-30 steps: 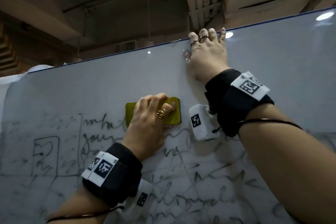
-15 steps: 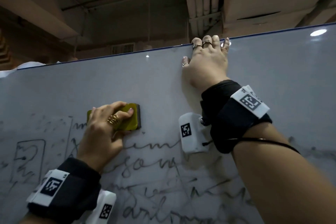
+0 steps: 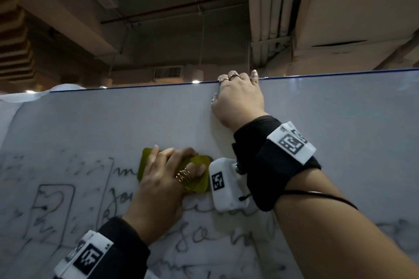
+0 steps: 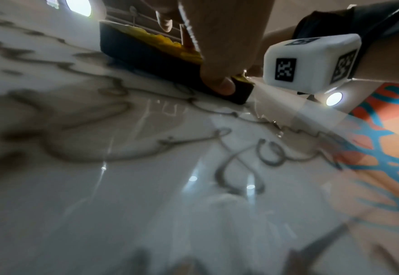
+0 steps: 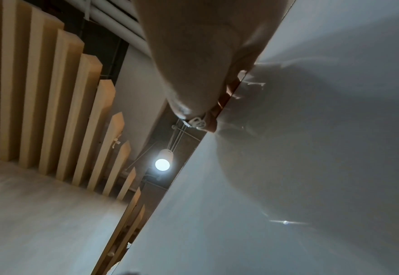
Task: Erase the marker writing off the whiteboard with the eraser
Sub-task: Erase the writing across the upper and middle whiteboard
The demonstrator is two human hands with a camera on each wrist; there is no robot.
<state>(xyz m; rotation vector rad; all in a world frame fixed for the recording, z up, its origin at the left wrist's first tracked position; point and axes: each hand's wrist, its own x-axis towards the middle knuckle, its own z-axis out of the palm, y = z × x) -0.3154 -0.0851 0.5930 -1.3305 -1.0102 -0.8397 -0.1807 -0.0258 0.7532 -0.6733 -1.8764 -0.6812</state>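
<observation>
1. My left hand point(image 3: 163, 179) grips the eraser point(image 3: 197, 176): fingers curled over its top edge, thumb point(image 4: 219, 83) clamped on the dark lower side, flat against the board.
2. The eraser is a rounded rectangular block, olive-yellow on its back with a thick dark felt layer point(image 4: 146, 54) underneath. In the left wrist view the yellow top looks ragged and crumbly along its edge.
3. A stack of thin gold rings point(image 3: 183, 175) sits on one finger of that hand.
4. My right hand point(image 3: 239, 99) holds the top rim of the whiteboard point(image 3: 340, 120), fingers hooked over the edge, thumb pressed on the front face. It wears several rings too.
5. The eraser lies on the board's middle band, below and left of my right hand, just beside the white camera block point(image 3: 226, 184) on my right wrist.
6. The whiteboard is glossy and pale, reflecting ceiling lights. Its upper strip is plain; from the eraser downward it carries black cursive marker writing point(image 3: 195, 240), much of it grey and smeared, with a boxed sketch point(image 3: 53, 206) at the left.
7. Both wrists wear black fabric bands point(image 3: 272, 161) with white tags bearing square black codes.
8. Above the board: a dark ceiling with pale pipes point(image 3: 269, 7).
</observation>
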